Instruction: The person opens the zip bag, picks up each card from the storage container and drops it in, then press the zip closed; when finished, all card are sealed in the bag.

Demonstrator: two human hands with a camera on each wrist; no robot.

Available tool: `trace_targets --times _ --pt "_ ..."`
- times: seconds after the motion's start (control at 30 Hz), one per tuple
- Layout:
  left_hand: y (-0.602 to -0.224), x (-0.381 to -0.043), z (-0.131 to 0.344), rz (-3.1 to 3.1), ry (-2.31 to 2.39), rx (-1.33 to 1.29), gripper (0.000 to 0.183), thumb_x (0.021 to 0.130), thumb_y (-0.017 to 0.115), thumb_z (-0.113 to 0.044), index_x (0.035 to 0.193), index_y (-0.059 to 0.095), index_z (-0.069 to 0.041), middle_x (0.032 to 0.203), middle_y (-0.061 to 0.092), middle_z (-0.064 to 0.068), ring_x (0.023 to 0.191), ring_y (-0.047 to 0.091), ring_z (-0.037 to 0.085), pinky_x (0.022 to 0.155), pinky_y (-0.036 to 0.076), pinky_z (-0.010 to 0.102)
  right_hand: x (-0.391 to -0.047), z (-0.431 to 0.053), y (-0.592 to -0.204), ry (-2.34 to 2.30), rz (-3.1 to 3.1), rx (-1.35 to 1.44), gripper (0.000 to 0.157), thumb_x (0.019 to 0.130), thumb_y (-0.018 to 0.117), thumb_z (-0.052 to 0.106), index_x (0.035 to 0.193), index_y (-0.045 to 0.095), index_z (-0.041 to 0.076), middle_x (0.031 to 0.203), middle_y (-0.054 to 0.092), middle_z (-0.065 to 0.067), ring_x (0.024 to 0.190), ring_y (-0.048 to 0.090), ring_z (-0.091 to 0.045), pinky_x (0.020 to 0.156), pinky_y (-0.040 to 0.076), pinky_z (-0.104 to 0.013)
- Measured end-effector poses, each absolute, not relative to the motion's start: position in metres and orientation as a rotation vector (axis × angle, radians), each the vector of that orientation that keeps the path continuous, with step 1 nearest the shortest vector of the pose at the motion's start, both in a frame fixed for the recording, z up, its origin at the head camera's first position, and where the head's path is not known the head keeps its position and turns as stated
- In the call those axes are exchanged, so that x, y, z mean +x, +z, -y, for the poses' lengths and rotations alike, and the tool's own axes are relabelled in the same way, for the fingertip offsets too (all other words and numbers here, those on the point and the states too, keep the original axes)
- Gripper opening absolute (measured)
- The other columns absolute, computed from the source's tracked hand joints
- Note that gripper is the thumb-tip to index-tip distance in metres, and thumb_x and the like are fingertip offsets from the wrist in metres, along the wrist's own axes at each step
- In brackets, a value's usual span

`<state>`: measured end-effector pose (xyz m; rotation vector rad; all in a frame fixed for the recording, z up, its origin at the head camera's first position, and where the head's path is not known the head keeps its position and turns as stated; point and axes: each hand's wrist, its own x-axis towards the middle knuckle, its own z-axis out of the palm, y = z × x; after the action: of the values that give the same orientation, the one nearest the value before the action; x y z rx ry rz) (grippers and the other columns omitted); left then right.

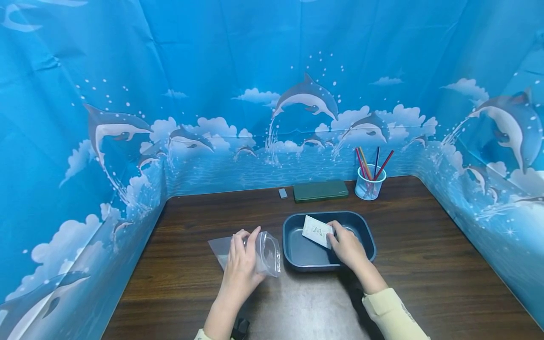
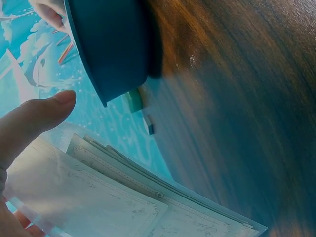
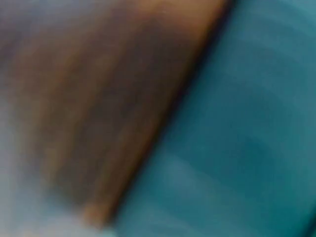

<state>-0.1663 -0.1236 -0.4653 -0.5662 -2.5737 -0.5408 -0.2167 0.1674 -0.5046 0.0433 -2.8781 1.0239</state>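
A clear plastic bag (image 1: 270, 257) lies to the left of the dark blue tray (image 1: 300, 251), its mouth toward the tray. My left hand (image 1: 240, 267) grips the bag, fingers curled over it. In the left wrist view, several flat, pale packets (image 2: 94, 195) with printed borders sit inside the bag. Over the tray, my right hand (image 1: 349, 246) pinches a similar white packet (image 1: 315, 230) by its right end, thumb near its lower corner. A small dark print marks the packet's face. Motion blurs the right wrist view, where neither hand nor packet shows.
Behind the tray lies a long green case (image 1: 320, 191), with a small grey block (image 1: 283, 193) to its left. A light blue mesh cup (image 1: 370, 187) of colored pencils stands at the back right. Dolphin-printed curtain (image 1: 238, 156) surrounds the wooden table (image 1: 182, 264).
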Motion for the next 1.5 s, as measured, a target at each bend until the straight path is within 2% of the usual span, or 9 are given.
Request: trace_targets --times 0.2,0.27,0.5,0.67,0.87,1.13,1.5 --pt "-0.466 -0.166 0.123 2.582 -0.534 -0.558 0.116 0.045 0.098 -0.017 0.144 0.038 -0.009 0.127 0.040 0.018 0.122 0.037 0.033 0.103 0.038 0.049 -0.208 -0.164 -0.482 1.037 2.884 0.112 0.026 0.099 0.052 0.017 0.123 0.057 0.009 0.109 0.065 -0.010 0.079 0.056 -0.021 0.062 0.045 -0.033" --pt "-0.466 -0.166 0.123 2.582 -0.536 -0.556 0.116 0.045 0.098 -0.017 0.144 0.038 -0.009 0.127 0.039 0.018 0.122 0.038 0.033 0.103 0.038 0.049 -0.206 -0.163 -0.475 1.025 2.858 0.117 0.027 0.098 0.055 0.017 0.123 0.059 0.010 0.106 0.065 -0.008 0.075 0.055 -0.019 0.058 0.045 -0.032" --pt "-0.466 -0.166 0.123 2.588 -0.537 -0.551 0.117 0.045 0.098 -0.018 0.145 0.037 -0.009 0.127 0.039 0.018 0.122 0.038 0.033 0.103 0.037 0.049 -0.197 -0.161 -0.453 1.032 2.643 0.119 0.033 0.090 0.068 0.018 0.121 0.059 0.015 0.080 0.060 0.000 0.050 0.045 -0.014 0.042 0.039 -0.028" --pt "-0.467 -0.166 0.123 2.585 -0.532 -0.547 0.118 0.044 0.098 -0.017 0.145 0.037 -0.009 0.127 0.039 0.017 0.121 0.039 0.033 0.103 0.038 0.050 -0.193 -0.160 -0.443 1.124 2.445 0.153 0.040 0.083 0.077 0.019 0.117 0.057 0.014 0.079 0.066 0.004 0.049 0.043 -0.013 0.042 0.037 -0.026" --pt "-0.467 -0.167 0.122 2.581 -0.538 -0.552 0.118 0.044 0.098 -0.016 0.144 0.037 -0.009 0.127 0.039 0.017 0.119 0.040 0.032 0.102 0.038 0.049 -0.188 -0.157 -0.434 1.289 2.287 0.156 0.036 0.078 0.081 0.022 0.109 0.064 0.018 0.077 0.069 0.010 0.048 0.044 -0.014 0.040 0.035 -0.024" --pt "-0.466 -0.166 0.122 2.593 -0.539 -0.546 0.118 0.045 0.098 -0.017 0.145 0.037 -0.010 0.128 0.039 0.017 0.122 0.038 0.032 0.103 0.037 0.049 -0.177 -0.150 -0.421 1.373 2.206 0.235 0.028 0.080 0.080 0.024 0.107 0.071 0.025 0.076 0.067 0.016 0.052 0.045 -0.014 0.042 0.034 -0.022" --pt "-0.466 -0.167 0.122 2.565 -0.519 -0.555 0.115 0.047 0.098 -0.021 0.144 0.038 -0.008 0.127 0.040 0.018 0.122 0.039 0.033 0.102 0.039 0.049 -0.163 -0.128 -0.419 1.399 2.296 0.437 0.027 0.080 0.080 0.019 0.105 0.071 0.025 0.076 0.065 0.021 0.050 0.046 -0.010 0.039 0.033 -0.023"
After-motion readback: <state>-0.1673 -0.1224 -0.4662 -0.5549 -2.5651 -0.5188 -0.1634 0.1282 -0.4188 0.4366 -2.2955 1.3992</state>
